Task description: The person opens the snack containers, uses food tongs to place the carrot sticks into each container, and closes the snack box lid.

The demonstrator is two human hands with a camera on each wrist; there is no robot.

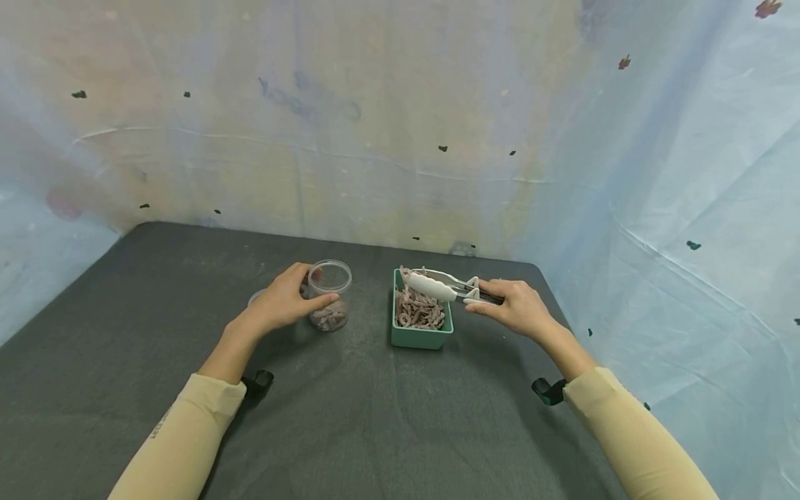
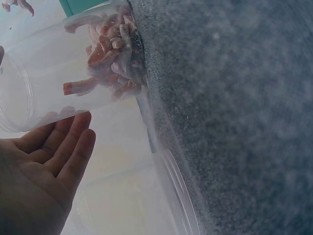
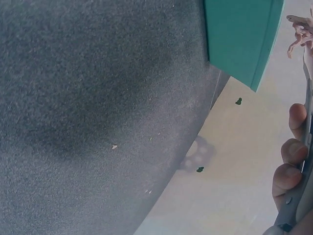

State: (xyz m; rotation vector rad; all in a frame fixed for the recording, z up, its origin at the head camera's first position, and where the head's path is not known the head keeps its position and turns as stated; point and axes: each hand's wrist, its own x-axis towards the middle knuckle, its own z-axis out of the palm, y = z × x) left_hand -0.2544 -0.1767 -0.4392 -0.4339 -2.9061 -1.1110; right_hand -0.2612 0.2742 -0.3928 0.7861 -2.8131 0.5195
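Observation:
My left hand (image 1: 281,300) holds a clear plastic jar (image 1: 330,278) near its rim, fingers on one side and thumb on the other. The jar stands upright on the table with pinkish-brown strips (image 2: 112,54) in its lower part. To its right is a green rectangular container (image 1: 417,339) filled with similar strips (image 1: 419,310). My right hand (image 1: 515,305) grips a pair of tongs (image 1: 437,283) with white tips, held above this container. A few strips (image 3: 299,32) hang at the tips of the tongs.
A clear round-edged plastic piece (image 2: 178,196) sits beside the jar, mostly hidden behind my left hand in the head view. Plastic sheeting (image 1: 387,139) hangs behind the dark table (image 1: 375,417) and at its sides. Small crumbs (image 3: 114,146) dot the surface at the right.

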